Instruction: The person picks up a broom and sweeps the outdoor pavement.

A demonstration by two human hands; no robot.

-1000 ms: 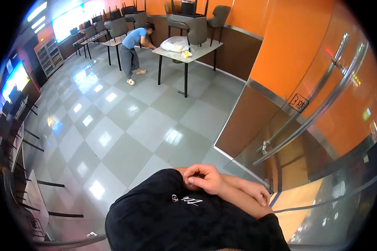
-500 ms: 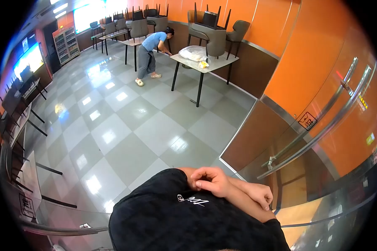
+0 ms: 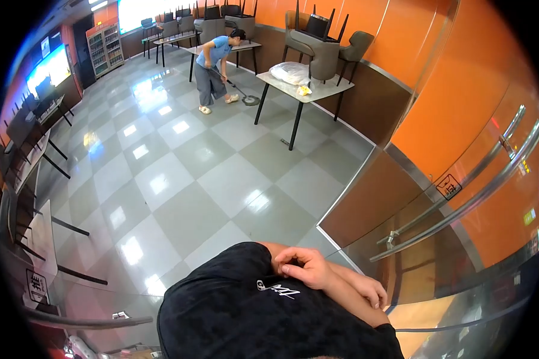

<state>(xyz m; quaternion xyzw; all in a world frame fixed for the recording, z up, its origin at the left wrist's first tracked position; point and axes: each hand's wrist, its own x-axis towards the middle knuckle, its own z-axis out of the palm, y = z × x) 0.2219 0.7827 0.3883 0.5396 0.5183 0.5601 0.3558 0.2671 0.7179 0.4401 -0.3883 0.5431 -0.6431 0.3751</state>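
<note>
Both my forearms are crossed in front of a black T-shirt (image 3: 245, 311) with a white logo. My right hand (image 3: 308, 267) rests against my left arm near the elbow, its fingers curled in and its thumb bent over. To its right, my left hand (image 3: 372, 293) lies over my right forearm with the fingers loosely curled. Neither hand shows an object in it. Some fingertips of the right hand are hidden.
Glass doors with metal handles (image 3: 473, 197) stand close on my right, another handle (image 3: 90, 321) at lower left. Ahead, a person in blue (image 3: 217, 54) holds a long-handled mop (image 3: 250, 101). A table (image 3: 326, 99) carries a plastic bag (image 3: 290, 73) and upturned chairs (image 3: 317, 45).
The view has shifted slightly. The person ahead has straightened somewhat, and the mop now shows on the floor. My arms stay crossed; my left fingers look a little looser.
</note>
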